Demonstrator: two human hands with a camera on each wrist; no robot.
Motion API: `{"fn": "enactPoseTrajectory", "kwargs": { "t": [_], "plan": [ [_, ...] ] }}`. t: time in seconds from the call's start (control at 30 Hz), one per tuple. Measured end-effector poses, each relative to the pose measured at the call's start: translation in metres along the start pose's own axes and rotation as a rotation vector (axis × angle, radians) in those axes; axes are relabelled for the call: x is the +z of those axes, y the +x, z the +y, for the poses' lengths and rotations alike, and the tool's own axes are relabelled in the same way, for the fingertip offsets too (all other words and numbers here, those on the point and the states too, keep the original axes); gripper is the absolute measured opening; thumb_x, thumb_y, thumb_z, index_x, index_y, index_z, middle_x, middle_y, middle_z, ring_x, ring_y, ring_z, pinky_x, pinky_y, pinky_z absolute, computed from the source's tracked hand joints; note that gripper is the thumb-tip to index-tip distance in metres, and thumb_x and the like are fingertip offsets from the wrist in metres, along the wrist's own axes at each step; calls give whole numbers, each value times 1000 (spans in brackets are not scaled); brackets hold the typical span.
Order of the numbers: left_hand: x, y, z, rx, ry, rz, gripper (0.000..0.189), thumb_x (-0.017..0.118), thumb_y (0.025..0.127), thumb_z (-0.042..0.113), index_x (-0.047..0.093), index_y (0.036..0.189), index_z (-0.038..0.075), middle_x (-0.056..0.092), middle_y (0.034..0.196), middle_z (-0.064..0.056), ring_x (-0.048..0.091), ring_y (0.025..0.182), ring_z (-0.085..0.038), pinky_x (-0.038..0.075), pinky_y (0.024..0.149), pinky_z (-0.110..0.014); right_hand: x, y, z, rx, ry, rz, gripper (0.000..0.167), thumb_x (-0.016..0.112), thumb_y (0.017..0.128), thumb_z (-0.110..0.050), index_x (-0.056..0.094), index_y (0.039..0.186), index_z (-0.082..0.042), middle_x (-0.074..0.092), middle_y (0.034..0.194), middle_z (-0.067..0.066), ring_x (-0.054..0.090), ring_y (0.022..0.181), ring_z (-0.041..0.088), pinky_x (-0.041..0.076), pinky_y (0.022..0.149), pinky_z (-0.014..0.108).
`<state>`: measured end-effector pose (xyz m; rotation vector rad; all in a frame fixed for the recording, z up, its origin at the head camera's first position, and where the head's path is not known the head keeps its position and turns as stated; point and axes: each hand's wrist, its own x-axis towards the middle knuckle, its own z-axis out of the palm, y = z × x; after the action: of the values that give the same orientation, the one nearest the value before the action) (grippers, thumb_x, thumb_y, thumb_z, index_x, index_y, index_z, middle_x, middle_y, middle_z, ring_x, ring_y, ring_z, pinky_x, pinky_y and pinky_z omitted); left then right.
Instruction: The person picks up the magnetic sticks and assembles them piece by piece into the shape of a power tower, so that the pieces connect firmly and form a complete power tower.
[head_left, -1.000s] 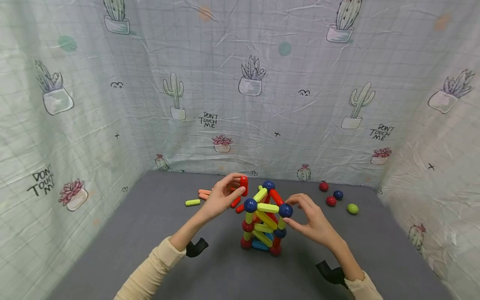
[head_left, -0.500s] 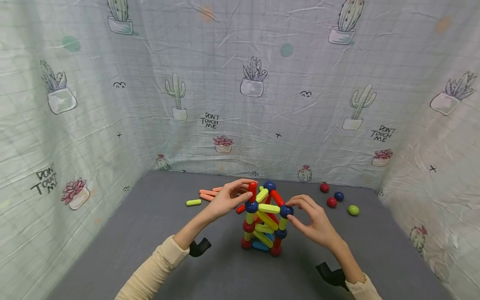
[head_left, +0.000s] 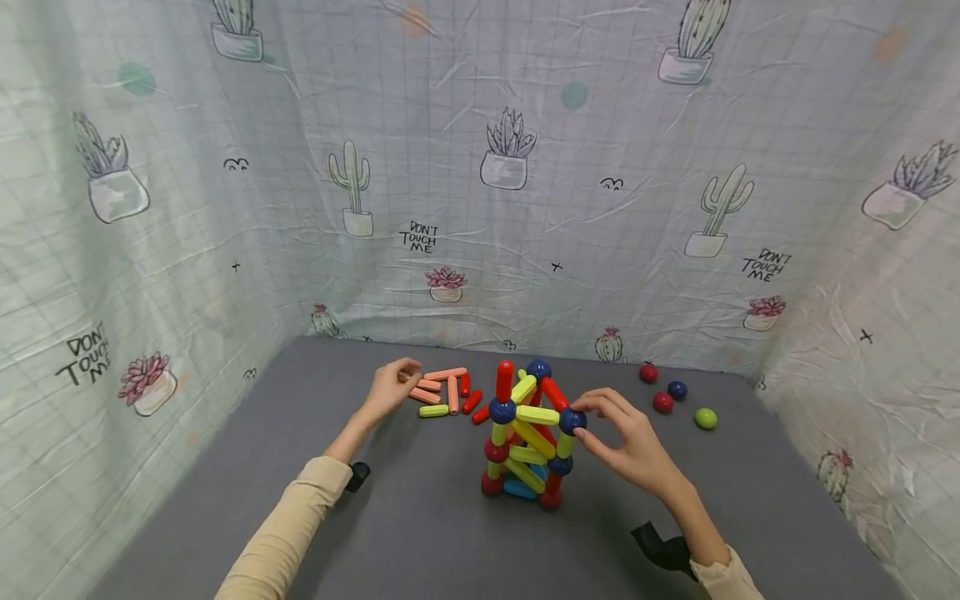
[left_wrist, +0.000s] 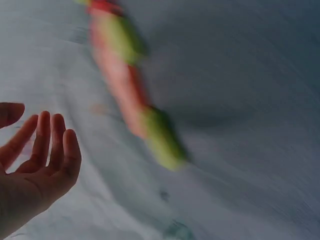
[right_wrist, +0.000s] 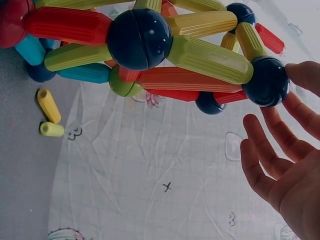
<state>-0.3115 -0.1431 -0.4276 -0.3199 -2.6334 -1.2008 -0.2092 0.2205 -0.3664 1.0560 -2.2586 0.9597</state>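
A tower of coloured magnetic sticks and balls point(head_left: 528, 457) stands on the grey table in the head view. One red stick point(head_left: 505, 382) rises upright from the blue ball point(head_left: 502, 411) at its upper left corner. My right hand point(head_left: 628, 440) pinches another blue ball point(right_wrist: 270, 81) at the upper right corner between thumb and fingertips. Away to the left, my left hand point(head_left: 388, 388) hovers by the loose orange sticks point(head_left: 453, 395), and the left wrist view shows its fingers loosely bent around nothing. Sticks in that view are blurred.
Beside the orange sticks lie a yellow-green stick point(head_left: 433, 411) and several red sticks point(head_left: 472, 402). Loose balls sit at the back right: two red, one blue point(head_left: 677, 390), one green point(head_left: 705, 417). A cactus-print curtain point(head_left: 450, 208) surrounds the table.
My left hand brought the red stick onto the upper left blue ball, let go of it, and moved left to the loose sticks. My right hand stays at its blue ball.
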Motion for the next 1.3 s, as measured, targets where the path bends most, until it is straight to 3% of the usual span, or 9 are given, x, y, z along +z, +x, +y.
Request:
{"fn": "enactPoseTrajectory", "kwargs": {
  "t": [0.13,0.23,0.47,0.57,0.67,0.8,0.93,1.1,1.3],
  "plan": [
    [1,-3,-51,11,364,-46,23,61,82,11,62,103,1,59,96,-19,57,84,-33,47,69,-44,0,-1,0,2,1,5,33,69,74,-2,58,103,-15,56,102,0,51,88,6,46,72,20],
    [0,-5,-71,48,576,-85,22,64,80,15,64,101,6,60,94,-15,56,83,-32,45,69,-48,0,-1,0,7,0,3,33,69,74,-2,58,103,-15,56,102,-1,51,88,6,46,73,20],
    [2,-7,-61,171,746,-86,24,63,82,20,64,104,11,63,94,-12,55,85,-32,42,71,-51,-1,-1,1,11,-5,-6,32,68,75,-4,58,103,-15,56,103,-2,51,89,6,46,73,20],
    [5,-2,-34,214,634,-13,24,64,81,21,64,103,12,63,92,-9,55,80,-26,43,66,-43,-1,-1,1,6,-9,-6,33,69,75,-4,58,103,-16,56,103,-2,51,89,6,46,73,21],
    [8,9,9,233,317,-6,23,62,83,20,63,104,12,63,95,-8,57,79,-21,46,65,-36,-1,-1,-1,5,-25,-1,34,70,73,-2,58,102,-14,56,102,-1,51,87,7,46,72,20],
    [13,21,72,203,-192,-118,30,57,87,22,58,114,9,61,108,-12,59,90,-22,48,75,-31,-3,2,-8,2,-36,18,35,71,70,3,59,100,-9,56,99,2,52,84,11,45,70,21],
    [20,30,121,171,-517,-249,35,53,89,19,52,122,6,56,117,-18,57,99,-24,48,80,-30,-7,8,-22,1,-28,13,31,69,69,7,59,96,-3,57,96,7,52,82,15,46,69,22],
    [32,35,153,195,-574,-339,35,51,90,16,50,123,4,55,118,-19,56,102,-25,48,82,-30,-11,11,-34,12,-20,-12,27,68,71,6,58,96,-1,57,96,8,53,83,16,46,70,22],
    [44,35,158,195,-498,-396,35,50,91,21,51,123,8,57,118,-16,54,106,-25,46,87,-40,-10,11,-32,8,-18,1,28,68,71,6,58,96,-2,57,96,7,52,81,15,45,69,22]
  ]
}}
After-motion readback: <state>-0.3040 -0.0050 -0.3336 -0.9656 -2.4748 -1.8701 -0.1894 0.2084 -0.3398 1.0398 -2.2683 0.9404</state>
